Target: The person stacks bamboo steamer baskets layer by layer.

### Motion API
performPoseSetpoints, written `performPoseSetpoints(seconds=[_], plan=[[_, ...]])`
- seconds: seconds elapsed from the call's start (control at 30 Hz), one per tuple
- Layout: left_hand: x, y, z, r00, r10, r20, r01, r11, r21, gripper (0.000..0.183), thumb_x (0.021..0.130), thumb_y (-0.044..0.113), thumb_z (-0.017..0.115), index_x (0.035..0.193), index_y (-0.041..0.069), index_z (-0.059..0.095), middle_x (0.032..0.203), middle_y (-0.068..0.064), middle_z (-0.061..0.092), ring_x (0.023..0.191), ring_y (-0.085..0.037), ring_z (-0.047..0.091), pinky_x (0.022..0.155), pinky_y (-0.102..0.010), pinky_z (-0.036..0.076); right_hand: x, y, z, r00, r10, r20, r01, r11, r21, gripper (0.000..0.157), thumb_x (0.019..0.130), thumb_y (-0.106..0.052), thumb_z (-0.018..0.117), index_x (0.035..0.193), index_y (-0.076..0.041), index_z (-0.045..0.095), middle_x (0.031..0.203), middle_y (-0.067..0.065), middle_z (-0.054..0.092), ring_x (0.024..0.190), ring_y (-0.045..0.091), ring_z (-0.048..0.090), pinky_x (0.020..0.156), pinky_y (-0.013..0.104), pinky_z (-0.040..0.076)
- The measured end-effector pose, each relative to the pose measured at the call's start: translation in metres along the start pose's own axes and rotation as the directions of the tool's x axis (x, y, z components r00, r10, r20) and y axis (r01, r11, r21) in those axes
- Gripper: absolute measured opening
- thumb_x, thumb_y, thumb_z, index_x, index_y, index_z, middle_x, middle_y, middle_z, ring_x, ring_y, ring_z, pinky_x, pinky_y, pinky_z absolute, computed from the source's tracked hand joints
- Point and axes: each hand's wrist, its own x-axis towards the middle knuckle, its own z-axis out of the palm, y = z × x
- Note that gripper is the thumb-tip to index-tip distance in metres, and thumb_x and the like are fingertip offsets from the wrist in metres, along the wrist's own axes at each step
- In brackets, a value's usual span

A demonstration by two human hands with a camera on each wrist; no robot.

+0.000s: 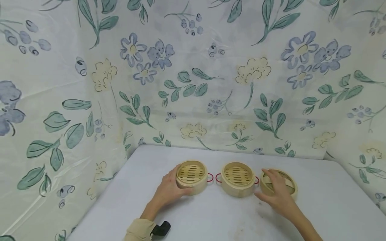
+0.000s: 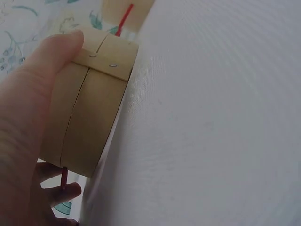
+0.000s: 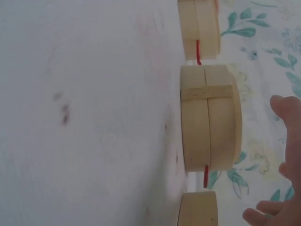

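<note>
Nearest my head camera sits a tan sleeve. On the white tabletop, my left hand grasps the left steamer; my right hand, fingers loosely spread, hangs by the right steamer, the middle steamer between. I judge this as securing the outer pair; next calls for curling the right fingers round its rim.

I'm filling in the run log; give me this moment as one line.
left hand: grips left bamboo steamer; right hand: over right bamboo piece, contact unclear; middle bamboo steamer: between hands, on white table
</note>
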Motion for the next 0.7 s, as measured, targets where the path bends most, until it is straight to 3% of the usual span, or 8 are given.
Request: performPoseSetpoints(seconds=[0.2,0.43,0.7], plan=[[0.001,-0.001,0.000,1.000,-0.017,0.002,0.017,1.000,-0.013,0.116,0.062,0.070,0.079,0.155,0.024,0.027,0.149,-0.007,0.044,0.135,-0.033,0.042,0.100,-0.060,0.042,0.009,-0.001,0.017,0.999,0.001,0.047,-0.001,1.000,-0.001,0.090,0.083,-0.036,0.079,0.150,-0.002,0.031,0.153,0.038,0.021,0.140,0.058,0.015,0.109,0.075,0.004],[0.001,0.000,0.000,1.000,-0.002,-0.015,0.002,1.000,-0.031,0.116,0.063,0.069,0.080,0.155,0.021,0.028,0.149,-0.009,0.044,0.135,-0.035,0.042,0.101,-0.061,0.041,0.020,-0.005,0.024,0.998,-0.007,0.059,0.010,0.999,-0.047,0.095,0.082,-0.043,0.079,0.150,0.002,0.029,0.151,0.035,0.029,0.140,0.056,0.020,0.107,0.076,0.012],[-0.001,0.000,0.000,1.000,0.000,-0.014,-0.001,0.999,-0.053,0.115,0.063,0.067,0.081,0.155,0.020,0.028,0.149,-0.010,0.044,0.134,-0.036,0.041,0.101,-0.061,0.040,0.024,-0.005,0.031,0.995,0.039,0.095,-0.034,0.998,-0.056,0.102,0.081,-0.047,0.078,0.152,0.001,0.023,0.154,0.032,0.026,0.139,0.054,0.023,0.105,0.073,0.027]])
